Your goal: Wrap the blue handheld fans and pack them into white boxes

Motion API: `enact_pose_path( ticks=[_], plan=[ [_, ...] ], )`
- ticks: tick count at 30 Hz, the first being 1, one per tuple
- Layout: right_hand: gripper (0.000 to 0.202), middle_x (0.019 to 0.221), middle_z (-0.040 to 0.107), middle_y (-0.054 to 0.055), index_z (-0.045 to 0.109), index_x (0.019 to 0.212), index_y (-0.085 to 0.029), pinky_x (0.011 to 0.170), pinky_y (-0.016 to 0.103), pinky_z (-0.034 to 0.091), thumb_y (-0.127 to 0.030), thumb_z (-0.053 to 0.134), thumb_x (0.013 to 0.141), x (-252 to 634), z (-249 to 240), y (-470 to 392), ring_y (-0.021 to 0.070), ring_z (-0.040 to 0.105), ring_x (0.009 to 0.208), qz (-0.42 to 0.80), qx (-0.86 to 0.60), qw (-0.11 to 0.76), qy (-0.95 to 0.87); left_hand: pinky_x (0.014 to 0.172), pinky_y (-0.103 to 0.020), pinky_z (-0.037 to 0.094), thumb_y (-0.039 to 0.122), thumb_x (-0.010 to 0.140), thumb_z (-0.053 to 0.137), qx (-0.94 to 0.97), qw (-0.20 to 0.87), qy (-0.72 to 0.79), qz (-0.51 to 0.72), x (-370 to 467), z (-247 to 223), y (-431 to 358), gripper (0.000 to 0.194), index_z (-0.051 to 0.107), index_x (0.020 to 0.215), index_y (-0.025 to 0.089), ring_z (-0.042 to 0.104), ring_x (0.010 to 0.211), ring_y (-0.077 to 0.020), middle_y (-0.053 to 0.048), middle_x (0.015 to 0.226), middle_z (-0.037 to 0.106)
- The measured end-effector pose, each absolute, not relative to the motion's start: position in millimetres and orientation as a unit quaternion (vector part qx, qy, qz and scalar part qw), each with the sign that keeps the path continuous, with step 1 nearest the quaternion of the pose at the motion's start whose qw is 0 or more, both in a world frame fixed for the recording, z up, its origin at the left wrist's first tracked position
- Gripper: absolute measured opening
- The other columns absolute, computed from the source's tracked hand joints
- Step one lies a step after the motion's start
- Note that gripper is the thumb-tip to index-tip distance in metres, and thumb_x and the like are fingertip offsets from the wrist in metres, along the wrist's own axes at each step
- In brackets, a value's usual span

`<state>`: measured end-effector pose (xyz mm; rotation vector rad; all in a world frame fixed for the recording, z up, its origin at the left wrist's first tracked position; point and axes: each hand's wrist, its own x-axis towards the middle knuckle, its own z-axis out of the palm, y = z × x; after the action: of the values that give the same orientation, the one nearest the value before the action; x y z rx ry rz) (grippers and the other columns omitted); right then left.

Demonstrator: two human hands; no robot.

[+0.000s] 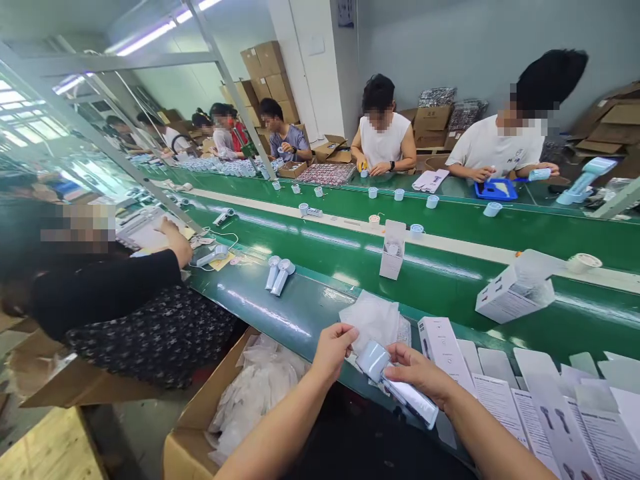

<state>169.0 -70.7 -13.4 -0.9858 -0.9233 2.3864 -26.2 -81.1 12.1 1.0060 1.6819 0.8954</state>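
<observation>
My right hand point(417, 373) is closed around a light-blue handheld appliance point(375, 362) with a rounded head and a shiny, silvery handle. The handle points down to the right, under my fingers. My left hand point(336, 347) pinches the edge of a translucent plastic bag point(371, 319), close to the appliance's head. Whether the bag lies partly around the head I cannot tell. Two similar appliances point(280, 275) lie side by side on the green bench, farther left.
Printed cartons point(443, 347) stand at the right. Two open boxes point(393, 257) with bagged items are on the green conveyor point(325, 247). A cardboard box point(193, 427) of plastic bags is at lower left. A co-worker point(105, 293) sits at left; several people work across the line.
</observation>
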Motion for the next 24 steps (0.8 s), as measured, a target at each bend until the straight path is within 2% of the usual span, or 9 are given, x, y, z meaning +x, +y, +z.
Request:
enact_pose_path(
  ticks=[2,5,8,10,15,20,22,24],
  plan=[
    [0.047,0.089,0.064,0.004,0.055,0.096,-0.016,0.056,0.026,0.051,-0.037,0.079,0.061,171,-12,-78,0.0168,0.063,0.070,0.842,-0.378,0.210,-0.322,0.055,-0.023,0.041,0.034,0.080,0.052,0.510,0.393,0.668,0.374,-19,16,-84,0.023,0.060,0.076,0.012,0.048,0.057,-0.0102,-0.001,0.062,0.054],
    [0.051,0.086,0.062,0.001,0.050,0.100,-0.019,0.050,0.029,0.050,-0.041,0.077,0.062,174,-6,-86,0.0164,0.063,0.059,0.845,-0.389,0.235,-0.280,0.069,-0.026,0.047,0.024,0.087,0.045,0.732,0.204,0.559,0.332,-20,22,-93,0.022,0.064,0.086,0.013,0.055,0.074,-0.0141,-0.007,0.077,0.061],
    [0.060,0.092,0.062,0.002,0.046,0.110,-0.021,0.050,0.030,0.051,-0.040,0.078,0.062,178,-3,-94,0.0171,0.064,0.060,0.839,-0.398,0.264,-0.260,0.069,-0.027,0.048,0.015,0.089,0.040,0.832,0.060,0.479,0.274,-28,22,-106,0.023,0.062,0.096,0.012,0.056,0.074,-0.0147,-0.009,0.079,0.061],
    [0.063,0.089,0.062,0.003,0.045,0.112,-0.020,0.049,0.031,0.051,-0.042,0.077,0.062,178,-4,-101,0.0179,0.064,0.060,0.834,-0.412,0.267,-0.251,0.068,-0.025,0.049,0.013,0.089,0.040,0.838,0.031,0.478,0.260,-30,21,-113,0.022,0.061,0.096,0.012,0.056,0.072,-0.0139,-0.008,0.077,0.061],
    [0.053,0.075,0.060,0.000,0.043,0.099,-0.020,0.045,0.028,0.050,-0.050,0.072,0.066,174,-7,-110,0.0174,0.063,0.056,0.805,-0.452,0.285,-0.257,0.067,-0.025,0.049,0.016,0.088,0.043,0.827,0.102,0.477,0.281,-14,21,-111,0.020,0.062,0.090,0.013,0.058,0.071,-0.0141,-0.008,0.075,0.062],
    [0.056,0.078,0.061,0.000,0.038,0.096,-0.022,0.044,0.029,0.050,-0.050,0.073,0.064,181,-3,-117,0.0178,0.064,0.056,0.811,-0.464,0.267,-0.239,0.063,-0.022,0.047,0.026,0.088,0.046,0.724,0.368,0.526,0.252,-1,28,-93,0.022,0.064,0.083,0.014,0.059,0.066,-0.0119,-0.004,0.071,0.064],
    [0.054,0.075,0.060,-0.002,0.036,0.093,-0.023,0.042,0.028,0.048,-0.050,0.072,0.064,181,-4,-120,0.0177,0.063,0.054,0.802,-0.474,0.277,-0.237,0.063,-0.022,0.047,0.026,0.088,0.044,0.741,0.368,0.511,0.233,0,30,-90,0.024,0.063,0.081,0.013,0.058,0.066,-0.0121,-0.004,0.071,0.062],
    [0.054,0.068,0.058,-0.004,0.034,0.090,-0.024,0.040,0.028,0.046,-0.047,0.073,0.062,178,-7,-122,0.0176,0.061,0.050,0.781,-0.499,0.299,-0.228,0.068,-0.024,0.046,0.024,0.088,0.041,0.841,0.290,0.423,0.170,-3,31,-91,0.025,0.063,0.082,0.014,0.057,0.072,-0.0138,-0.006,0.074,0.061]
  ],
)
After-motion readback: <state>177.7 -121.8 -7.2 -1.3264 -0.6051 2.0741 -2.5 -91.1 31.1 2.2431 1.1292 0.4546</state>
